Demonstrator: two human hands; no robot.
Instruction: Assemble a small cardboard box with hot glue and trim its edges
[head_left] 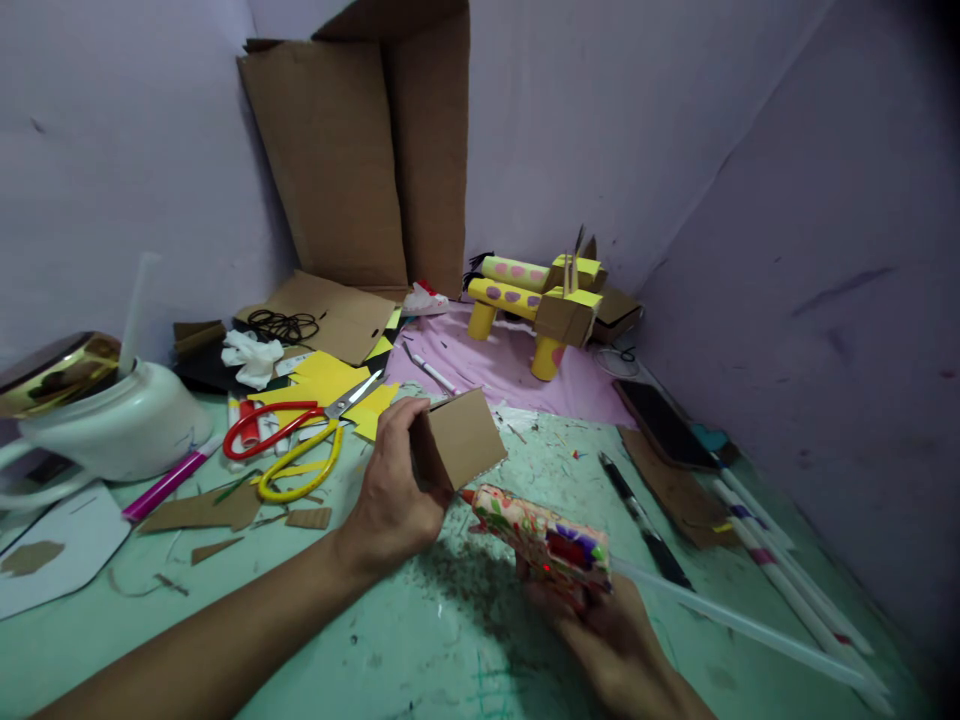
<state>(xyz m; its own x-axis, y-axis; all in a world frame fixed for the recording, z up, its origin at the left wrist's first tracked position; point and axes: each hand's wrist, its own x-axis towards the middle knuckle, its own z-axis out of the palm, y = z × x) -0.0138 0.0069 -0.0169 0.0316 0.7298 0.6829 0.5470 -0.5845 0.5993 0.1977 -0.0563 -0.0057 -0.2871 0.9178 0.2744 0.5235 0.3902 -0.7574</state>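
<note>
A small brown cardboard box (466, 436) is tilted up off the table in the middle of the view. My left hand (397, 490) is closed around its left side, fingers at the top edge and thumb low. From the right, my right hand (592, 630) grips a hot glue gun (540, 535) with a flower-patterned body and a small red light. Its orange nozzle points at the box's lower edge; whether it touches cannot be told. A long clear glue stick (750, 625) runs out of the gun's back toward the right.
Red-and-yellow-handled scissors (300, 440) lie on yellow paper scraps (322, 375) at left. A white pot (124, 420) stands farther left. Yellow spotted cardboard animal figures (551, 310) stand on pink cloth (442, 350) behind. A pen (645, 520) and phone (664, 423) lie right.
</note>
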